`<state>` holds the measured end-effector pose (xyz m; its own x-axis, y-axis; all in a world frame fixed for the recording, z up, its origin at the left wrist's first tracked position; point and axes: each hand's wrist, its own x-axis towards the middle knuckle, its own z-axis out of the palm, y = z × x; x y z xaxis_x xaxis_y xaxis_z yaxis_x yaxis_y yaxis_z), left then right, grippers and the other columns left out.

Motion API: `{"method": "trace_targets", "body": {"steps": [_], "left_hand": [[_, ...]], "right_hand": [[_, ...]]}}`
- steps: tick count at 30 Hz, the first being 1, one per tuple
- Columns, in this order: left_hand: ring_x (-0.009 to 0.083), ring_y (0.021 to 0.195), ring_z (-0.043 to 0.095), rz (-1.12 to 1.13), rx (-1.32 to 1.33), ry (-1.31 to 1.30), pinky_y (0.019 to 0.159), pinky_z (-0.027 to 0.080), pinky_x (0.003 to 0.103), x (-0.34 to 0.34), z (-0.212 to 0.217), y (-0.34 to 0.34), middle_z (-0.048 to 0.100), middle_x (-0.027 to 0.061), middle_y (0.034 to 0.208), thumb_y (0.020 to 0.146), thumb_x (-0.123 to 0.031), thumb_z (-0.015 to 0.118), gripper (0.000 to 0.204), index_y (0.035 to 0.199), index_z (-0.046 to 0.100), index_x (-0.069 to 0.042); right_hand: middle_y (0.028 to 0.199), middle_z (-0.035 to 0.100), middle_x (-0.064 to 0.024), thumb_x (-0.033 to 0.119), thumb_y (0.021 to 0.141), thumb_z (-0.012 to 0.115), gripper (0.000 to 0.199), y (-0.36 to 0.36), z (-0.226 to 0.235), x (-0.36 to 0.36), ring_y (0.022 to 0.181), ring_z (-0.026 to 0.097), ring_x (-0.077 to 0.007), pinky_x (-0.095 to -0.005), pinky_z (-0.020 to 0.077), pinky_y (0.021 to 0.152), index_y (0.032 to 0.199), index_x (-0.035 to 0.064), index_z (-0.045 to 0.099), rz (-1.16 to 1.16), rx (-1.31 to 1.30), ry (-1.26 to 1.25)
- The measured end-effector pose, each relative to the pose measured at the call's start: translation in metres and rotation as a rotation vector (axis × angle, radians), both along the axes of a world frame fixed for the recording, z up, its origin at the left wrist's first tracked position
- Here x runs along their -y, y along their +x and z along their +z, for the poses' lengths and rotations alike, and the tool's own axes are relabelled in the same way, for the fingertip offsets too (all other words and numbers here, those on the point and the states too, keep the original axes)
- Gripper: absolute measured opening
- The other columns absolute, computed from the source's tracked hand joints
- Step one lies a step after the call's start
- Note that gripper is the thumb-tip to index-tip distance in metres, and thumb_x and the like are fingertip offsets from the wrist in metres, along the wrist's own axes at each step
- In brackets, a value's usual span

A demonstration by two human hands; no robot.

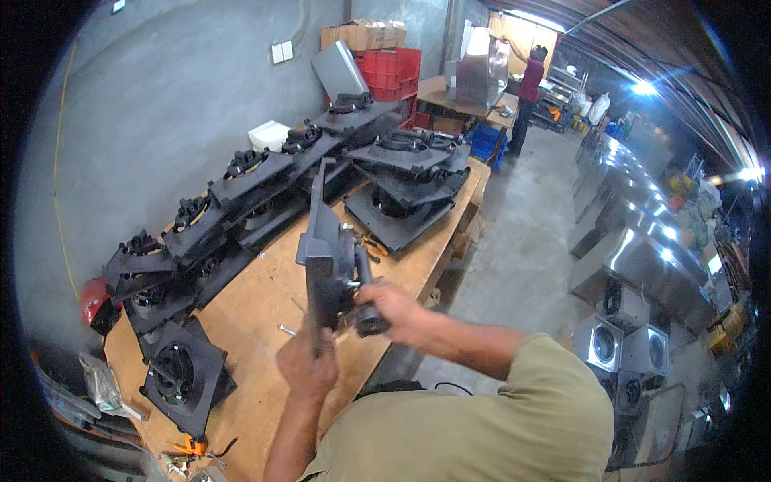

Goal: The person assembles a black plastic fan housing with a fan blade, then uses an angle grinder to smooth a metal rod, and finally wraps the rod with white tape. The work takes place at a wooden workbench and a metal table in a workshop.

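Note:
A black square plate with round fittings on its right face [323, 253] stands tilted on edge above the wooden table. My left hand [309, 365] is closed round the plate's lower edge. My right hand [395, 312] grips a black cylindrical piece [371, 320] against the plate's fitted side; I cannot tell whether it is a separate tool or part of the assembly. Just beyond, orange-handled pliers [372, 246] lie on the table. A small metal bolt or bit [286, 330] lies by my left hand.
Similar black plates [253, 181] overlap in a long row along the wall, and more are stacked [401, 210] at the far right of the wooden table [265, 305]. Another orange tool [191, 447] lies near. Metal housings [634, 257] line the right; a person [530, 88] stands far off.

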<state>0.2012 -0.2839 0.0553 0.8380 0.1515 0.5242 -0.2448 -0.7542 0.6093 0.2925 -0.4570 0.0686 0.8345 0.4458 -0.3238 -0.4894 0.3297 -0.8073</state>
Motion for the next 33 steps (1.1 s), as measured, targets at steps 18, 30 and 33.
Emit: {"method": "trace_targets", "body": {"steps": [18,30,33], "left_hand": [[0.0113,0.067,0.054,0.620,-0.319,-0.653,0.060,0.046,0.025,-0.044,-0.247,0.037,0.060,0.0047,0.080,0.089,-0.007,0.063,0.032,0.119,0.061,0.004],[0.0144,0.064,0.058,0.910,-0.505,-0.610,0.058,0.048,0.028,-0.019,-0.242,0.004,0.060,0.0073,0.076,0.092,-0.014,0.065,0.033,0.120,0.059,0.003],[0.0150,0.068,0.059,0.880,-0.467,-0.514,0.062,0.051,0.028,-0.015,-0.225,0.020,0.061,0.0095,0.086,0.093,-0.016,0.064,0.033,0.121,0.059,0.002]], "right_hand": [[0.073,0.065,-0.0067,0.005,0.061,0.067,0.067,0.410,0.231,0.306,0.063,0.060,-0.0113,-0.0261,0.0476,0.058,0.127,-0.0029,0.062,0.081,1.102,-1.276],[0.083,0.070,-0.0108,0.010,0.058,0.071,0.056,0.659,0.124,0.387,0.076,0.062,-0.0165,-0.0302,0.0503,0.074,0.115,0.0049,0.072,0.215,0.798,-1.178],[0.086,0.072,-0.0104,0.013,0.060,0.073,0.057,0.695,0.095,0.384,0.077,0.064,-0.0174,-0.0314,0.0507,0.076,0.117,0.0076,0.072,0.378,0.883,-1.317]]}}
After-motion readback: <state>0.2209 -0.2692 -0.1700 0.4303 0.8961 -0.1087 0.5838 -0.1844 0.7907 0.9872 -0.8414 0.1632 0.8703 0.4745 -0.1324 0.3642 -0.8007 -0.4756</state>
